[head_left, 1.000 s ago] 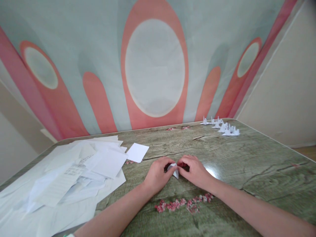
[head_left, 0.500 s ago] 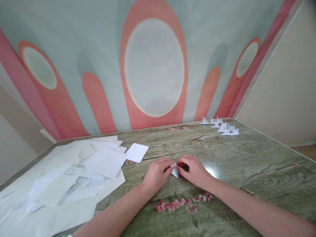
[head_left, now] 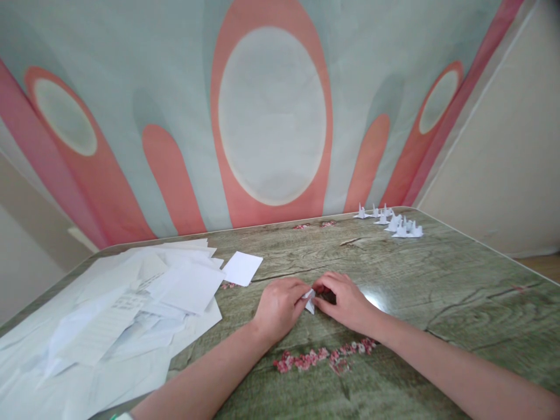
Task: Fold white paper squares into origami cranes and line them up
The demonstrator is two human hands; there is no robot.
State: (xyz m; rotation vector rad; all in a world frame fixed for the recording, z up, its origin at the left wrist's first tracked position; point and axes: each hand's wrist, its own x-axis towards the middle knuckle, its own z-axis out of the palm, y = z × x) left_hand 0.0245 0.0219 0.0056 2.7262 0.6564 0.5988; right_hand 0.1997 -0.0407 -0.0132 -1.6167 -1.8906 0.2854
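A small folded piece of white paper [head_left: 310, 304] is held between my two hands, just above the middle of the table. My left hand [head_left: 280, 303] pinches it from the left between thumb and fingers. From the right, the thumb and fingertips of my right hand [head_left: 343, 300] close on its upper edge. One pointed end of the paper hangs below the fingertips; the rest is partly hidden by them. Beyond my left hand lies a blank white paper square [head_left: 243, 268].
Loose white sheets [head_left: 188, 286], some printed, are heaped on the left side of the table [head_left: 437, 291]. Several folded paper cranes [head_left: 406, 228] stand at the far right corner. A patterned cloth [head_left: 271, 116] hangs behind the table.
Both hands keep hold of the folded paper in almost the same place. The visible part of the paper has shifted slightly in shape between the fingertips.
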